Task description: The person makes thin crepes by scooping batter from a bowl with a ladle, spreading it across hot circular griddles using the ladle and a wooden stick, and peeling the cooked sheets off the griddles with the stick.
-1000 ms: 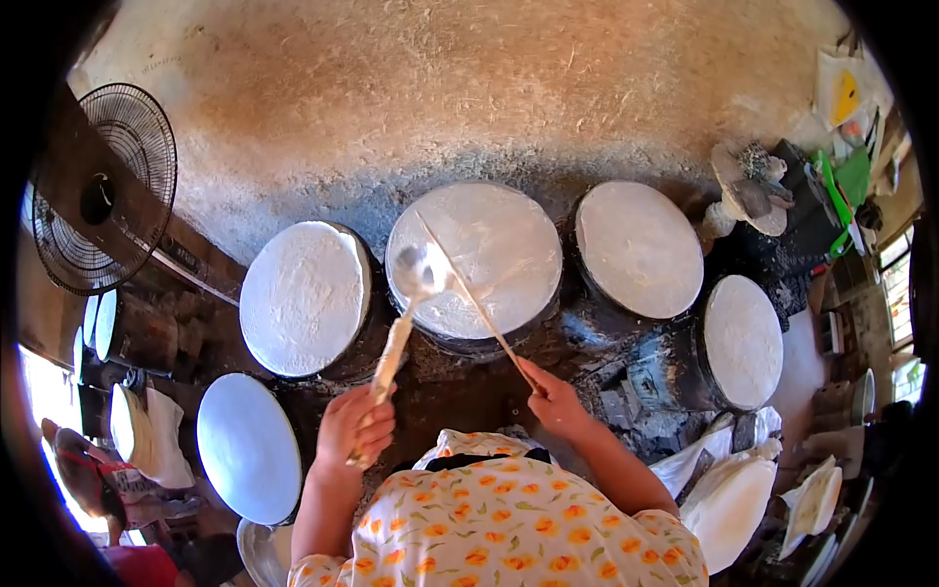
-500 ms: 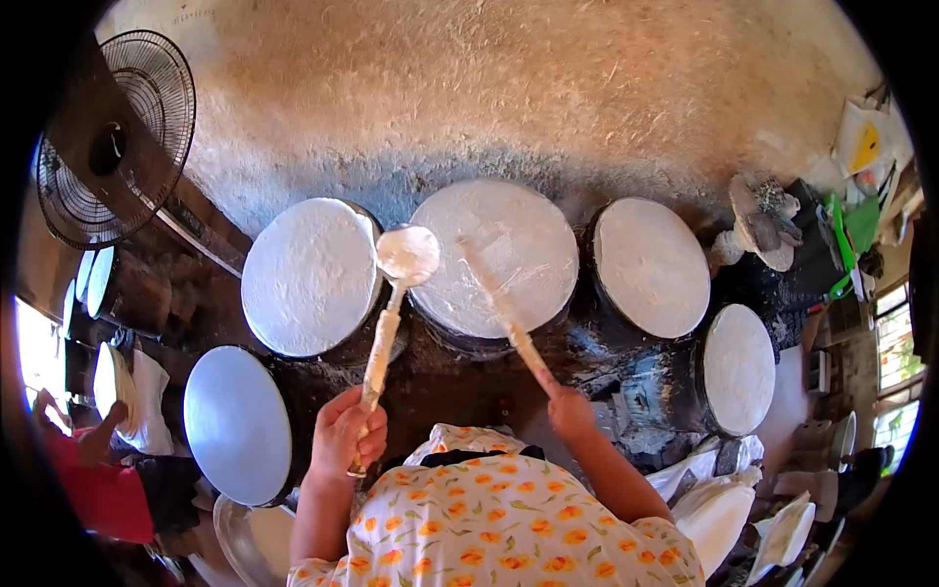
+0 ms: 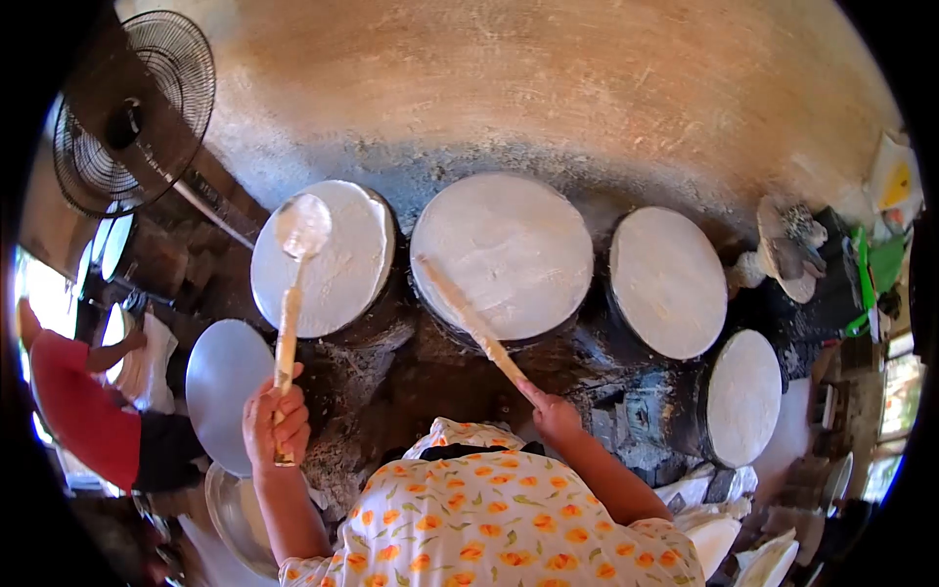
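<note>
Closed around a batter-crusted handle, my left hand point(image 3: 274, 426) holds up a ladle point(image 3: 303, 225). The ladle's round bowl is over the left round griddle point(image 3: 347, 284), which has a white coating. My right hand point(image 3: 558, 419) grips a long, flat wooden stick point(image 3: 471, 321), its far end over the left part of the white-coated middle griddle point(image 3: 518, 235). Whether the stick touches that surface I cannot tell. Two more white-topped griddles stand to the right, one behind point(image 3: 670, 284) and one nearer point(image 3: 745, 401). A smooth, greyish griddle point(image 3: 227, 391) stands at the lower left, beyond my left hand.
A large fan point(image 3: 137, 112) stands at the upper left, before a rough wall point(image 3: 548, 78). Another person in a red shirt point(image 3: 83, 411) is at the far left. A metal basin point(image 3: 230, 519) lies lower left; white sacks point(image 3: 709, 533) lie lower right.
My left hand has swung left with the ladle, from between two griddles to over the left one. My right hand and the stick have shifted slightly left. The person in red has moved.
</note>
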Motion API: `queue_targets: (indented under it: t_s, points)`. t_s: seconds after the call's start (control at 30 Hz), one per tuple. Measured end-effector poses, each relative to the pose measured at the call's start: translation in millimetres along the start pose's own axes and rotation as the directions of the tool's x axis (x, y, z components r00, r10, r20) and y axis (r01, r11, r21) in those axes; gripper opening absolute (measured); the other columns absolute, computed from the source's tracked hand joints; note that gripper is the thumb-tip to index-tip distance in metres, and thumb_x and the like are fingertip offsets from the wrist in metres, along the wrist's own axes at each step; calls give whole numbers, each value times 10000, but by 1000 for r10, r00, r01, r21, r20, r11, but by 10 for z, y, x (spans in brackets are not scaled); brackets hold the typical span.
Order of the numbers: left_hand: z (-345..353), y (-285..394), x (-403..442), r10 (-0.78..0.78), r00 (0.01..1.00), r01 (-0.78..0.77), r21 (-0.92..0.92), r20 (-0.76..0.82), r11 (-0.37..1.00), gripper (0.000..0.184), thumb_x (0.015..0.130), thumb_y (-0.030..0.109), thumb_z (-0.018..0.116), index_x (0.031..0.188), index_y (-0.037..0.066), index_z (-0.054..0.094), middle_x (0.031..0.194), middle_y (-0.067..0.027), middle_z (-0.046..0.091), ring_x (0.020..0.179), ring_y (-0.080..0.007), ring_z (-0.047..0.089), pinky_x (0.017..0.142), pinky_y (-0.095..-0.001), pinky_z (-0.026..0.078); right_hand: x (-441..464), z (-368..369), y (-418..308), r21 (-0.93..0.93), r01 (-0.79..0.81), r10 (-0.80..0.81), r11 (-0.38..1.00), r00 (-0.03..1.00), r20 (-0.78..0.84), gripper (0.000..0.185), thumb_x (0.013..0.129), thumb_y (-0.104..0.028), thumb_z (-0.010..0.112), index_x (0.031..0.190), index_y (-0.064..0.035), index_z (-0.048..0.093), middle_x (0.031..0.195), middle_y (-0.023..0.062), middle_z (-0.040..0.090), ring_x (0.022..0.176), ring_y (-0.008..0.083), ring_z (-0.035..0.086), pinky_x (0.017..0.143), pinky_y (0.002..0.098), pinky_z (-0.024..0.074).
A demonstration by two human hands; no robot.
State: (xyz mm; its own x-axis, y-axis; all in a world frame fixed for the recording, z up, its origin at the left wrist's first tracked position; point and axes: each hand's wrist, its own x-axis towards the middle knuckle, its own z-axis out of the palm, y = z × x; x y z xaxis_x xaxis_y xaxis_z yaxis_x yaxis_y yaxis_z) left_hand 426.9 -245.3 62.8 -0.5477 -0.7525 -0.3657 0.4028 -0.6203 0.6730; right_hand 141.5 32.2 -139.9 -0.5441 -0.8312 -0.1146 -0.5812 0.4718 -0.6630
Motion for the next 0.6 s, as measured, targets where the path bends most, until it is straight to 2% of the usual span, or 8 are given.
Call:
queue_targets:
  t_s: [0.07,0.1,0.13,0.2,0.33,0.4,0.53,0.6]
  points:
    - [-86,104,-162,75,996,-76,-28,-51,997,387,902,97,451,1219,-123,423,683,-31,417,394,-40,346,289,-179,307,125,-63,-19,55,52,-58,997,992,116,648,761,-34,499,1357,-278,425,1018,209,616,808,378,608,723,462,494]
    - [-151,146,-272,158,986,-161,-43,-59,986,395,904,99,454,1227,-126,413,685,-33,415,394,-42,349,289,-182,311,245,-146,-57,97,40,-49,994,995,88,635,765,-29,501,1339,-294,449,1053,209,610,815,373,616,723,449,502]
    - [-230,188,-415,243,967,-248,-54,-74,967,403,906,100,457,1234,-128,403,687,-35,414,394,-44,352,289,-184,314,360,-252,-118,160,-84,62,984,988,139,621,764,9,487,1326,-256,474,1117,199,597,888,363,623,755,413,511]
    - [-347,255,-735,347,927,-362,-104,-139,926,410,929,109,431,1257,-129,365,714,-43,413,416,-52,373,298,-188,339,631,-281,-85,232,90,-88,968,996,-18,622,761,47,465,1326,-212,479,1168,194,578,968,355,613,791,376,511]
    - [-733,263,-1475,540,807,-563,-34,-242,826,418,958,122,387,1288,-126,323,756,-53,433,462,-67,419,332,-204,378,1038,-185,-216,296,115,-134,948,990,45,626,752,67,436,1340,-148,458,1254,173,544,1140,330,535,919,352,461]
    - [-1050,255,-1790,610,719,-647,0,-332,763,408,962,131,384,1279,-122,337,763,-52,435,473,-71,424,344,-204,386,1143,-21,-333,300,210,-228,931,973,25,613,764,70,432,1343,-131,458,1236,197,557,1122,306,567,885,317,464]
    - [-1796,172,-2189,565,505,-735,19,-653,678,307,930,115,401,1169,-78,415,717,-53,445,444,-81,419,310,-209,342,1320,275,-800,216,363,-378,907,925,34,612,766,69,422,1344,-132,457,1243,198,550,1133,305,559,897,321,454]
    - [-2398,98,-2353,480,545,-718,-89,-687,690,160,909,130,384,993,8,445,682,-24,442,444,-75,420,310,-206,337,1460,488,-1071,180,319,-331,931,943,43,615,760,69,426,1343,-127,452,1225,211,553,1084,354,571,896,378,462]
